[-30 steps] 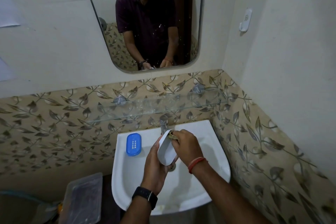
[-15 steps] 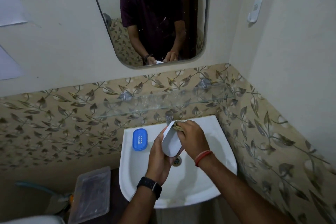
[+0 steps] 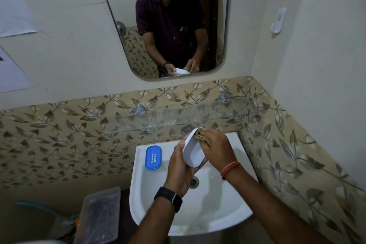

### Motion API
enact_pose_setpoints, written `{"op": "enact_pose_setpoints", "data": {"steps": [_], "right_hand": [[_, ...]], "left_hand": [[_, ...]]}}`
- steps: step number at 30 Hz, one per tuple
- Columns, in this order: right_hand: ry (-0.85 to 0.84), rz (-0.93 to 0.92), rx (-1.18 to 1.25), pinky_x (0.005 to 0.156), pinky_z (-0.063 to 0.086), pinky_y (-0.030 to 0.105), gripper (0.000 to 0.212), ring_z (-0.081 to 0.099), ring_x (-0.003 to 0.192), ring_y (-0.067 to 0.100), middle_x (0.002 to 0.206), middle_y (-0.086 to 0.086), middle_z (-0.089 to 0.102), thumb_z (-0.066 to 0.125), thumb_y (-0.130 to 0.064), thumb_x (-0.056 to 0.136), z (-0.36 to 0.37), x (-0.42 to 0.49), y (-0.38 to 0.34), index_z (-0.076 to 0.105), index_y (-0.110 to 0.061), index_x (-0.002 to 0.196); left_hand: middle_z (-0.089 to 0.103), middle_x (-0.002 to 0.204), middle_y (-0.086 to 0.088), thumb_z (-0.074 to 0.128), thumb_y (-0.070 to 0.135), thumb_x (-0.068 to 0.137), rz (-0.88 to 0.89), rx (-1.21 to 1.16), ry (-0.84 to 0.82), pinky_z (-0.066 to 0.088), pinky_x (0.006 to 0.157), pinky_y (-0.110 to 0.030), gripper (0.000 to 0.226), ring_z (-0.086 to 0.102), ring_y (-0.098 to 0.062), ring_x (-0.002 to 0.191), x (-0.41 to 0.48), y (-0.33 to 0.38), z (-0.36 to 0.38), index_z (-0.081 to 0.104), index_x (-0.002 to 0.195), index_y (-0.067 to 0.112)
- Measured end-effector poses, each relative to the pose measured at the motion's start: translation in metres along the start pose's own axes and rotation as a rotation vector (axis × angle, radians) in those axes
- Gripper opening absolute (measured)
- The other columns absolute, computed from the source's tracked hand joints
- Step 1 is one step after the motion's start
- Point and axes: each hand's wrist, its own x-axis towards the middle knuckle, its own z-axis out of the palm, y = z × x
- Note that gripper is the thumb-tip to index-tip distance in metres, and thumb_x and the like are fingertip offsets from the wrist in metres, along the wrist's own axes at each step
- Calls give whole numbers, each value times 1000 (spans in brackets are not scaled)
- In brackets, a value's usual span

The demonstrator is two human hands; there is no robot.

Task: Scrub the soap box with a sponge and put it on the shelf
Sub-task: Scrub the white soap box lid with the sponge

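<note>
Over the white sink [image 3: 217, 212], my left hand [image 3: 181, 170] grips a white oval soap box [image 3: 193, 152] from below, tilted on its edge with the hollow side facing right. My right hand [image 3: 216, 149] presses a brownish sponge [image 3: 199, 135] into the box's upper end; most of the sponge is hidden under my fingers. The blue perforated insert of the soap box [image 3: 153, 157] lies flat on the sink's back left rim. A glass shelf [image 3: 178, 119] runs along the leaf-patterned tiles just above the sink.
A mirror [image 3: 168, 25] hangs above the shelf and reflects me. A clear plastic container [image 3: 99, 218] sits low at the left of the sink. A white wall hook [image 3: 278, 23] is on the right wall. The drain [image 3: 194, 181] shows below my hands.
The camera has tilted up, so sink and hands sit lower in view. My right hand stays at the top end of the soap box with the sponge; my left hand's grip is unchanged.
</note>
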Motion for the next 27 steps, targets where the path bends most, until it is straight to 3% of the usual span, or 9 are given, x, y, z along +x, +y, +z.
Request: {"op": "enact_pose_setpoints", "data": {"steps": [6, 12, 14, 16, 19, 24, 27], "right_hand": [[-320, -220, 56, 75, 54, 27, 25, 63, 82, 16, 89, 3, 71, 62, -8, 78, 4, -20, -13, 71, -20, 97], [-60, -49, -48, 78, 55, 36, 19, 65, 86, 28, 95, 14, 72, 66, -7, 84, -4, 4, 8, 72, -10, 102], [-56, -65, -27, 77, 55, 35, 20, 66, 85, 28, 94, 14, 72, 65, -6, 83, -3, -1, 3, 73, -10, 101], [-196, -153, 46, 77, 56, 33, 22, 66, 84, 24, 92, 11, 73, 64, -7, 80, 0, -14, -9, 74, -14, 98], [-361, -239, 64, 76, 55, 29, 22, 66, 83, 16, 91, 4, 74, 62, -13, 79, -2, -24, -17, 73, -21, 97], [-22, -29, -19, 74, 52, 31, 18, 68, 81, 29, 89, 13, 75, 68, -6, 81, -16, 9, 0, 75, -10, 97], [45, -15, -21, 75, 50, 27, 22, 67, 81, 28, 91, 13, 74, 68, -2, 79, -13, 7, -4, 74, -9, 99]], "left_hand": [[70, 126, -15, 44, 40, 103, 21, 36, -24, 54, 95, -50, 40, 65, -33, 119, 2, 8, 0, 63, 133, 24], [64, 133, -20, 54, 36, 99, -42, -73, 15, 57, 93, -50, 41, 60, -35, 122, -8, -1, 4, 60, 135, 17], [63, 134, -21, 53, 35, 100, -34, -83, 15, 60, 87, -46, 42, 62, -33, 118, -9, 0, 6, 59, 136, 15], [65, 133, -20, 50, 36, 100, -21, -75, 4, 59, 84, -42, 41, 64, -32, 115, -8, 2, 6, 62, 134, 17], [69, 128, -16, 46, 37, 102, 5, -29, -11, 51, 98, -46, 38, 63, -33, 121, -6, 4, 7, 64, 132, 23], [66, 134, -12, 53, 30, 101, 23, -46, -75, 54, 98, -50, 34, 59, -33, 126, -8, 5, 16, 64, 132, 22], [68, 131, -10, 50, 29, 102, 53, -52, -104, 58, 90, -45, 31, 63, -28, 120, -6, 4, 18, 68, 128, 26]]}}
